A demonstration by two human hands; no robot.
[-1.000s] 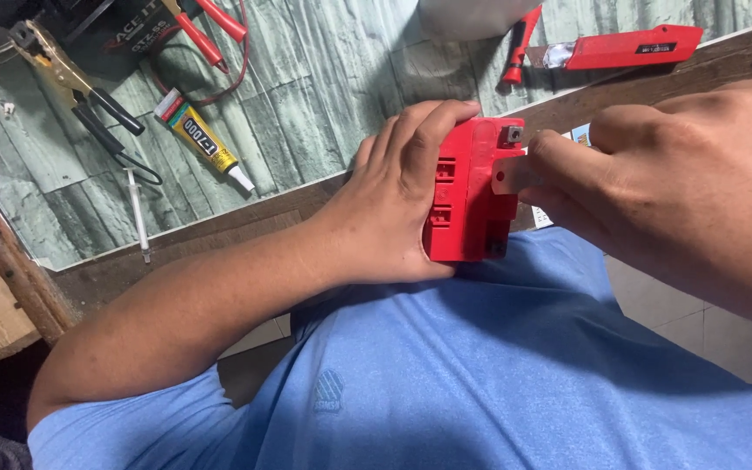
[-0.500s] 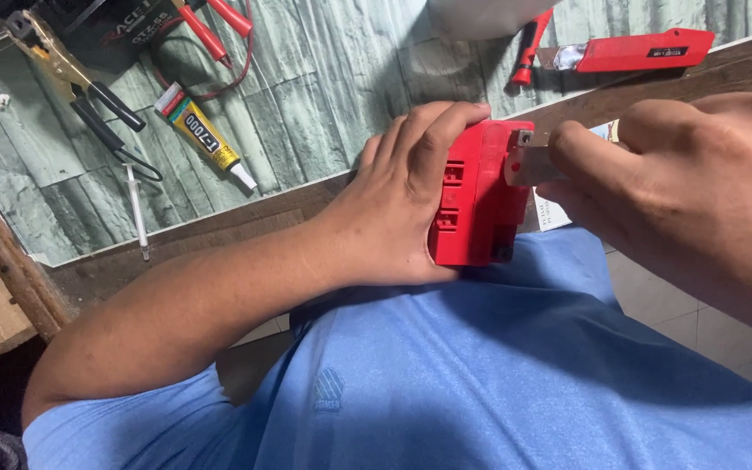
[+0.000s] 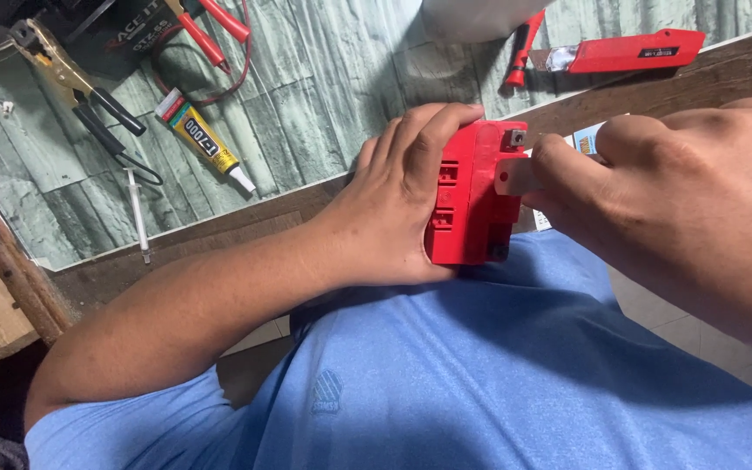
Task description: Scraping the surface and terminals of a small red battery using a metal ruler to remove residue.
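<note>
My left hand (image 3: 393, 204) wraps the red battery case (image 3: 470, 196) at frame centre, steadying it; right hand (image 3: 672, 200) fingers pinch a pale strip (image 3: 513, 177) against its terminal side.

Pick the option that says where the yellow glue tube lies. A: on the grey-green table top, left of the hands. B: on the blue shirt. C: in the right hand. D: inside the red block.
A: the yellow glue tube lies on the grey-green table top, apart from the left hand that clasps the red block.
</note>
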